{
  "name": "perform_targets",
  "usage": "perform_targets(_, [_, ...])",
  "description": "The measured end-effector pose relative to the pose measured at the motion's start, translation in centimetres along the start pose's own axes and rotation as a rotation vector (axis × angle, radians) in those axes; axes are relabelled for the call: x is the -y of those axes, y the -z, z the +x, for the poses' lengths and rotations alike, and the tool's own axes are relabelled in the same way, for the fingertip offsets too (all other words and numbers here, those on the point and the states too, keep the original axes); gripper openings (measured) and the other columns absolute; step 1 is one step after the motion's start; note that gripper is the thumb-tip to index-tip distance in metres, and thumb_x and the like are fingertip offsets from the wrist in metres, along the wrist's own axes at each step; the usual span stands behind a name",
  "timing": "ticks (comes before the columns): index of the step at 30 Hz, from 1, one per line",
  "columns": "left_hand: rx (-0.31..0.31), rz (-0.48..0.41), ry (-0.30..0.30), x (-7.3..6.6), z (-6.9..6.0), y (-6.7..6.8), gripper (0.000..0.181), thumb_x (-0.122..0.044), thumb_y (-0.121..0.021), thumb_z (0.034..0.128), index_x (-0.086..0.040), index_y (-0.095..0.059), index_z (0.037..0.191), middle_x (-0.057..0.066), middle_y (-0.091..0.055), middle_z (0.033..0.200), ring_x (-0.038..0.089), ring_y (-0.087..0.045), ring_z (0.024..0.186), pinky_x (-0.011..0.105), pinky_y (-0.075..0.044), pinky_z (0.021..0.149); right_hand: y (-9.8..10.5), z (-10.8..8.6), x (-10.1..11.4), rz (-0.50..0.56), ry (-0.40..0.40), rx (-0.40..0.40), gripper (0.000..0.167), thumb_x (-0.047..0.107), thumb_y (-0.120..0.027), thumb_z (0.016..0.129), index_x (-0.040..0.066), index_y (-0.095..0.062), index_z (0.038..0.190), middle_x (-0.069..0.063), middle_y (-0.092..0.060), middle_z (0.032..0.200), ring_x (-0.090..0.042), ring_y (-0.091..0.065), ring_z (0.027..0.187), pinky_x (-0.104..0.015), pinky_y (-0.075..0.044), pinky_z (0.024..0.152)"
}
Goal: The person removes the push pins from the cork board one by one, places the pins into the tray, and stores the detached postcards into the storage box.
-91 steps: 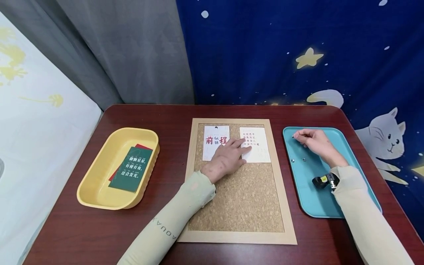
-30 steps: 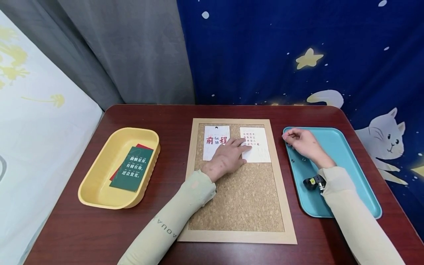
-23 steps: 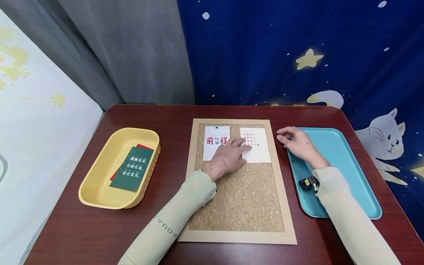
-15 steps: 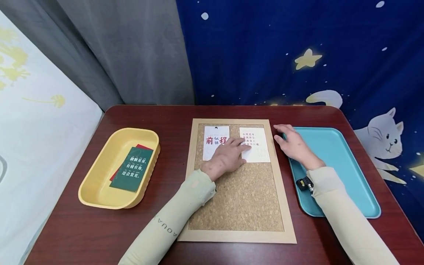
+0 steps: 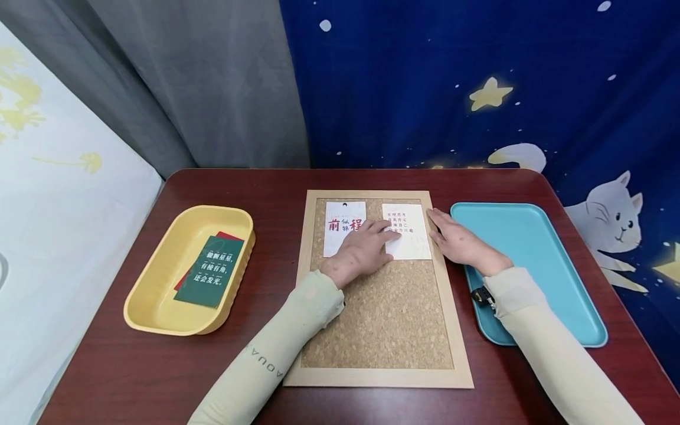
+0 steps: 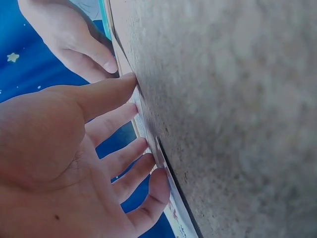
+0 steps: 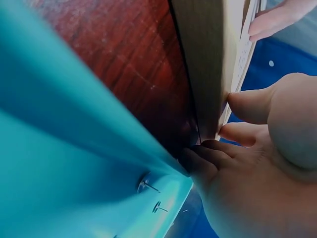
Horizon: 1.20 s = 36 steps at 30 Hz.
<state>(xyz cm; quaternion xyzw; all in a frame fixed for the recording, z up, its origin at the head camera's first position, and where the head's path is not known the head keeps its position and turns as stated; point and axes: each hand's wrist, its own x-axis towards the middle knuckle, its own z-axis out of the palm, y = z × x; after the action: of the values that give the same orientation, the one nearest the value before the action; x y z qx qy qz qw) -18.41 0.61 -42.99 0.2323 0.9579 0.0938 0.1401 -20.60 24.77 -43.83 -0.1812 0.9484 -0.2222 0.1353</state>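
Note:
A cork board (image 5: 382, 324) in a pale wooden frame lies on the table. Near its top are two white printed cards: the left card (image 5: 333, 236) with a dark round hole, and the right card (image 5: 418, 247). My left hand (image 5: 363, 251) rests across both with spread fingers, its fingertips on the right card. My right hand (image 5: 461, 243) touches the board's right frame edge with thumb and fingertips (image 7: 237, 106); I see nothing held in it. In the right wrist view, a thumbtack (image 7: 143, 183) and another thumbtack (image 7: 158, 207) lie in the blue tray (image 5: 531, 254).
At the left stands a yellow basket (image 5: 151, 313) holding a green card (image 5: 209, 271) over a red card (image 5: 227, 235). The dark red table (image 5: 255, 189) ends at curtains behind. The tray sits just right of the board, under my right forearm.
My right hand has moved left from inside the tray, over its rim, to the board's right frame edge, and its fingers have spread. My left hand has stayed on the cards.

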Motion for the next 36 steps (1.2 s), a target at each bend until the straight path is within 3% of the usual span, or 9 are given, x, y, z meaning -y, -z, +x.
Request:
perform_targets(18, [-0.033,-0.069,-0.025,0.4,0.3,0.4,0.054,-0.037,-0.071,0.0993,-0.032,-0.055,0.151,-0.003,-0.038,0.168,0.02,-0.036,0.155,0.042,-0.038,0.124,-0.3,-0.3,-0.5,-0.034,0.012,0.009,0.062,0.021,-0.038,0.114,-0.003,-0.013,0.165,-0.03,-0.013,0.171,-0.05,-0.024,0.156,-0.064,-0.031,0.122])
perform_targets(24, [-0.04,-0.12,-0.021,0.5,0.7,0.8,0.046,-0.034,-0.068,0.101,-0.031,-0.061,0.146,-0.002,-0.044,0.164,0.02,-0.038,0.153,0.042,-0.039,0.123,-0.4,-0.3,-0.5,-0.052,0.005,0.008,0.062,0.021,-0.038,0.114,-0.003,-0.012,0.165,-0.03,-0.013,0.172,-0.049,-0.024,0.156,-0.064,-0.032,0.122])
perform_targets(32, [-0.095,-0.169,0.008,0.5,1.7,1.4,0.03,-0.024,-0.068,0.1005,-0.03,-0.075,0.129,-0.004,-0.058,0.149,0.017,-0.05,0.141,0.037,-0.05,0.11,-0.5,-0.5,-0.4,-0.055,0.001,0.005,0.062,0.021,-0.038,0.114,-0.003,-0.013,0.165,-0.03,-0.014,0.171,-0.049,-0.025,0.156,-0.064,-0.033,0.12])
perform_targets(36, [-0.137,-0.209,0.04,0.7,2.0,1.5,0.029,-0.022,-0.069,0.1,-0.027,-0.075,0.128,-0.002,-0.059,0.141,0.016,-0.06,0.123,0.035,-0.057,0.092,-0.5,-0.5,-0.5,-0.051,0.008,0.002,0.062,0.02,-0.039,0.114,-0.003,-0.013,0.165,-0.031,-0.014,0.171,-0.049,-0.024,0.156,-0.064,-0.033,0.121])
